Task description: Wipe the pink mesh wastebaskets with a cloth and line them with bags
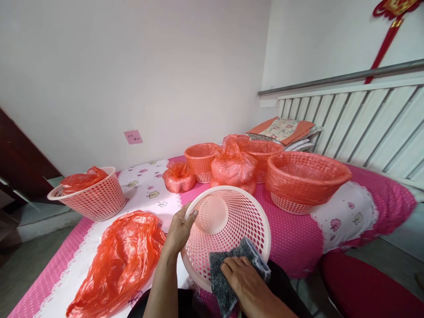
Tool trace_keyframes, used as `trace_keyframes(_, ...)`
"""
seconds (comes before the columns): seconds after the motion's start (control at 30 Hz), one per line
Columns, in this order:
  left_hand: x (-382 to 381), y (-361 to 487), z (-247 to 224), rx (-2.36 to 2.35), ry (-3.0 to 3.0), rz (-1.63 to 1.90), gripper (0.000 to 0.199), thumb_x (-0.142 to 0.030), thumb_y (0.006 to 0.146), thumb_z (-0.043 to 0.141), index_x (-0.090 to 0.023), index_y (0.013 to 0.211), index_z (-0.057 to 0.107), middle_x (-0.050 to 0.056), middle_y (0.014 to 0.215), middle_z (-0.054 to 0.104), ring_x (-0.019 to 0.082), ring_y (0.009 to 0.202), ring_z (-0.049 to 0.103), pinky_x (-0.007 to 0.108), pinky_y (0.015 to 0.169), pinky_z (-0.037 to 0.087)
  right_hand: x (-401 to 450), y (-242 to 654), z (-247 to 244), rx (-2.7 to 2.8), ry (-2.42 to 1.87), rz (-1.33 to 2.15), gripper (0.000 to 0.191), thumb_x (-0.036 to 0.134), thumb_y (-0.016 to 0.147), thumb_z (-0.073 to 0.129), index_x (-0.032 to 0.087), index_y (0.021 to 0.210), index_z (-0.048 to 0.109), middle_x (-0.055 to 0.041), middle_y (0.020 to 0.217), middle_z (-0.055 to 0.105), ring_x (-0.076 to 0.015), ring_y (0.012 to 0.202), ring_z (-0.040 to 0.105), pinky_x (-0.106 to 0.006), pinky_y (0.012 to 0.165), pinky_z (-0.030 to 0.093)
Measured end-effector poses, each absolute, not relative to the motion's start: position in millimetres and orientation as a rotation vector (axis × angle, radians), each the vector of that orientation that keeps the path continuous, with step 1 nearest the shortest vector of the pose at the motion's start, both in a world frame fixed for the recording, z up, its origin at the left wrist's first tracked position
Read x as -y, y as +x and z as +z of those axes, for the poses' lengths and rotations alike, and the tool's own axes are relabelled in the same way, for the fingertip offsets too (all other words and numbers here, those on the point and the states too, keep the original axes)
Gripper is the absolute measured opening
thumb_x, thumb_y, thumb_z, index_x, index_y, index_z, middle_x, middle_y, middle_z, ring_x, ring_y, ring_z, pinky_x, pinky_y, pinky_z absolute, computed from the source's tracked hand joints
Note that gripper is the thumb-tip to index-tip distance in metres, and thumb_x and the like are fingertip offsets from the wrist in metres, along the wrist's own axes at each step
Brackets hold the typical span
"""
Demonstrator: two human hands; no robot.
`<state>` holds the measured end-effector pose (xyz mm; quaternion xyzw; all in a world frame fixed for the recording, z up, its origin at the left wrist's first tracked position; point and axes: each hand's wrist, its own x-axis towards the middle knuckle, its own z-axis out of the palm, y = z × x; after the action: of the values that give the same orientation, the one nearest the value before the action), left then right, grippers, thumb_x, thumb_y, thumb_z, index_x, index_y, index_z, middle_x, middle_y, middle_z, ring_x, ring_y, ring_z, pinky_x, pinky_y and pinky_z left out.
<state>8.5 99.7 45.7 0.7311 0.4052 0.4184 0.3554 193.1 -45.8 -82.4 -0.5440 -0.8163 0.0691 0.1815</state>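
Observation:
A pale pink perforated plastic basket (213,214) is tipped over my lap, its round opening facing me. My left hand (180,229) grips its rim on the left side, thumb over the edge. My right hand (243,280) presses a dark grey cloth (220,282) against the lower right part of the basket, fingers bent over the cloth. A crumpled red plastic bag (124,260) lies on the bed cover to the left of my left forearm.
Another pink basket (102,198) holding a red bag stands at the left. Behind are red-lined baskets (301,176), tied red bags (233,165) and folded cushions (281,130). A red stool (367,287) stands at the lower right.

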Motion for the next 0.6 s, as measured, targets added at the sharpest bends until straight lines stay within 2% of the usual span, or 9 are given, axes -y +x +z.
trace_keyframes(0.2, -96, -3, 51, -1.133, 1.847, 1.109, 0.059, -0.057, 0.087, 0.069, -0.017, 0.131, 0.069, 0.014, 0.129, 0.077, 0.034, 0.123, 0.068, 0.048, 0.109, 0.048, 37, 189, -76, 2.330, -1.549, 0.142, 0.027, 0.012, 0.088, 0.059, 0.023, 0.112, 0.063, -0.0066, 0.108, 0.073, -0.0263, 0.099, 0.065, -0.039, 0.095, 0.042)
trace_keyframes(0.27, -96, -8, 49, -1.114, 1.801, 1.134, 0.061, -0.056, 0.087, 0.069, -0.018, 0.134, 0.067, 0.014, 0.134, 0.075, 0.034, 0.127, 0.066, 0.048, 0.111, 0.047, 34, 184, -70, 2.316, -1.573, 0.123, 0.027, 0.008, 0.090, 0.055, 0.022, 0.111, 0.064, -0.0062, 0.108, 0.074, -0.0262, 0.099, 0.066, -0.039, 0.093, 0.042)
trace_keyframes(0.37, -99, -11, 39, -1.136, 1.727, 1.228, 0.061, -0.055, 0.086, 0.070, -0.018, 0.135, 0.068, 0.014, 0.134, 0.075, 0.035, 0.128, 0.066, 0.049, 0.109, 0.049, 31, 172, -64, 2.280, -1.573, 0.065, 0.035, 0.006, 0.091, 0.052, 0.021, 0.121, 0.063, -0.0088, 0.116, 0.075, -0.0281, 0.107, 0.068, -0.042, 0.101, 0.041)
trace_keyframes(0.5, -105, -10, 26, -1.220, 1.615, 1.314, 0.061, -0.055, 0.086, 0.068, -0.017, 0.133, 0.069, 0.014, 0.125, 0.079, 0.035, 0.122, 0.068, 0.050, 0.105, 0.052, 32, 162, -55, 2.327, -1.568, 0.144, 0.039, 0.006, 0.085, 0.057, 0.020, 0.121, 0.065, -0.0128, 0.122, 0.074, -0.0319, 0.111, 0.068, -0.045, 0.106, 0.041)
trace_keyframes(0.6, -106, -8, 25, -1.171, 1.614, 1.271, 0.058, -0.053, 0.086, 0.067, -0.015, 0.131, 0.070, 0.014, 0.124, 0.079, 0.034, 0.120, 0.070, 0.048, 0.105, 0.052, 29, 172, -40, 2.308, -1.529, 0.413, 0.038, 0.004, 0.075, 0.061, 0.020, 0.110, 0.069, -0.0111, 0.117, 0.076, -0.0299, 0.107, 0.069, -0.037, 0.096, 0.047)
